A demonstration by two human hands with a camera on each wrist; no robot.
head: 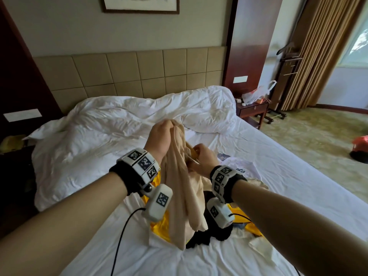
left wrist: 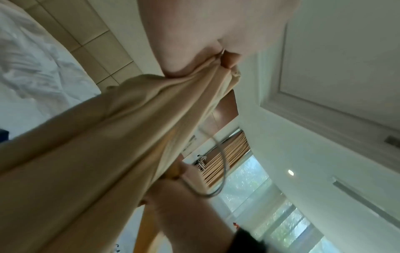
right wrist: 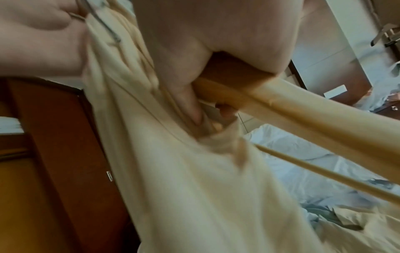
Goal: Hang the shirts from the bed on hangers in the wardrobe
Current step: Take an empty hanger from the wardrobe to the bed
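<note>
A beige shirt (head: 180, 176) hangs above the bed, bunched at its top in my left hand (head: 162, 132), which grips the cloth. My right hand (head: 201, 156) grips a wooden hanger (right wrist: 281, 102) at its middle, pushed partly into the shirt's folds. The hanger's metal hook (left wrist: 218, 164) curves out beside the right hand in the left wrist view. In the right wrist view the beige shirt (right wrist: 184, 171) fills the frame, with the hanger's lower bar (right wrist: 324, 172) running out to the right. More clothes lie on the bed below: a yellow one (head: 159, 222), a black one (head: 211, 234) and a white printed one (head: 239, 166).
A rumpled white duvet (head: 119, 126) covers the head of the bed (head: 298, 176). A dark nightstand (head: 252, 110) with a plastic bag stands to the right, a valet stand (head: 286, 62) and curtains (head: 322, 52) behind it. Carpeted floor (head: 318, 136) lies to the right.
</note>
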